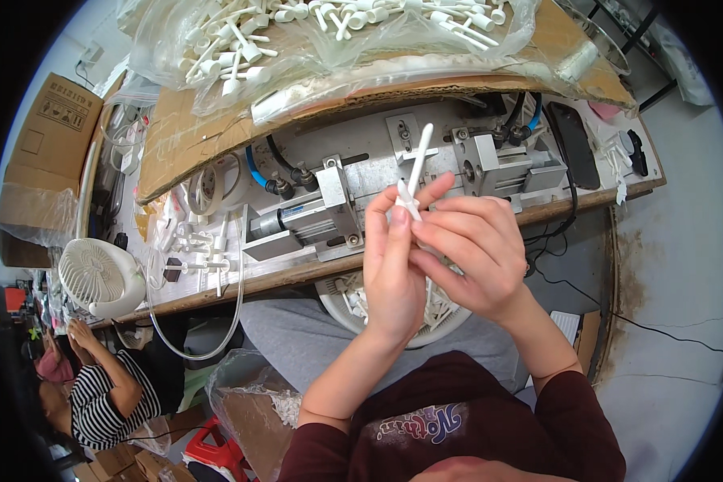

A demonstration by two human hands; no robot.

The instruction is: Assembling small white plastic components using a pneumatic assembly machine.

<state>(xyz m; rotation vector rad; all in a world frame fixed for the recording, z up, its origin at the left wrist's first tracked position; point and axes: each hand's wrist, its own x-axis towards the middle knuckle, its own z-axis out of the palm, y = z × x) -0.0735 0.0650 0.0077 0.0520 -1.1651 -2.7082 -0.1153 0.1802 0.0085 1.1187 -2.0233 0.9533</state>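
A slender white plastic stick [422, 153] with a rounded tip points up and away from me, in front of the metal fixtures. My left hand [390, 269] pinches its wider lower end between thumb and fingers. From the other side, my right hand [478, 249] closes its thumb and fingertips around the same lower end, so both hands meet there. The fingers partly cover the stick's base, and small white prongs show between them. Below my hands, a round white basket [324, 299] on my lap contains several white plastic pieces.
Two metal clamping fixtures [309, 210] [502, 165] with hoses stand on the bench. Above them, a cardboard shelf [169, 145] bears a heap of white spoon-like parts [241, 52]. A fan [100, 277] and loose white parts [209, 253] lie left; a black phone [574, 145] right. Another person [108, 394] works at far left.
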